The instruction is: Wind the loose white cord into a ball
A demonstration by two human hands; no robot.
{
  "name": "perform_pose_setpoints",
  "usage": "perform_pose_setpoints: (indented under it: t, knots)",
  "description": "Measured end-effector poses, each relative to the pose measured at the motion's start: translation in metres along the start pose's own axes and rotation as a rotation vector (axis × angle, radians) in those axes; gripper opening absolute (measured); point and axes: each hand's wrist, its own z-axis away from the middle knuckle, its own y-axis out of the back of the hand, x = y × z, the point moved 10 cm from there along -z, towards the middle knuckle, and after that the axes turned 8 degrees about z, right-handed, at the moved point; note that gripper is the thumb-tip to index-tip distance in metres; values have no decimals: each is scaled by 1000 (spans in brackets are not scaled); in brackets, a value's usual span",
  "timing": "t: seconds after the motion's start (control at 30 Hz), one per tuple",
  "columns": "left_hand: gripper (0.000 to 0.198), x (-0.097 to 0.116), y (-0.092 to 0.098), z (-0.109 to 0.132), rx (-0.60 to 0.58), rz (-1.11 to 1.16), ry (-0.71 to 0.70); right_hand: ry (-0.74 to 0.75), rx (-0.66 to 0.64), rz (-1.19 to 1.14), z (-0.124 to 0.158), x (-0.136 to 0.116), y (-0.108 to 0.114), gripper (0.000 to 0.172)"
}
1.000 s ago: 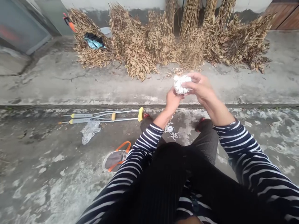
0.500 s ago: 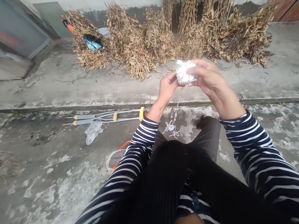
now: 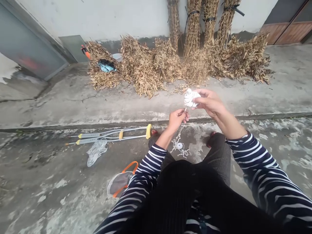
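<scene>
White cord is wound into a ball (image 3: 190,97), held up in front of me, above my knees and the ground. My right hand (image 3: 211,103) grips the ball, fingers curled round its right side, thumb across the front. My left hand (image 3: 177,117) sits just below and to the left of it, thumb and forefinger pinched on a strand of cord (image 3: 185,110) that leaves the underside of the ball. The remaining left fingers are folded in.

Below my hands, a loose tangle of cord (image 3: 179,147) lies on the concrete between my feet. I cannot tell whether the pinched strand runs down to it.

Both my sleeves are dark with white stripes; my trousers are black.

To the left on the ground lies a metal crutch (image 3: 109,136) with yellow fittings, set roughly parallel to the step (image 3: 73,122). A clear plastic bag (image 3: 96,151) lies against it. Nearer to me, beside my left elbow, rests a grey bag with orange handles (image 3: 122,178).

Beyond the step, on the raised slab, dry brown leafy bundles (image 3: 151,65) are heaped against the pale wall; several tied bundles (image 3: 195,29) stand upright. A blue cloth (image 3: 106,66) lies on the leftmost heap.
</scene>
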Motion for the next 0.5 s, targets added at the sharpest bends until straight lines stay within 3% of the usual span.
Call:
perform_pose_setpoints:
  t: [0.17,0.27,0.4,0.5]
  knots:
    - [20,-20,0,19,-94,7,155,357,230,267,-13,-29,35,44]
    - [22,-18,-5,33,-191,-39,222,533,327,511,-15,-33,43,40]
    - [23,9,-12,44,-319,-132,255,716,166,674,-16,-14,26,35]
    - [26,35,-16,44,-403,-161,256,697,70,691,-20,14,21,32]
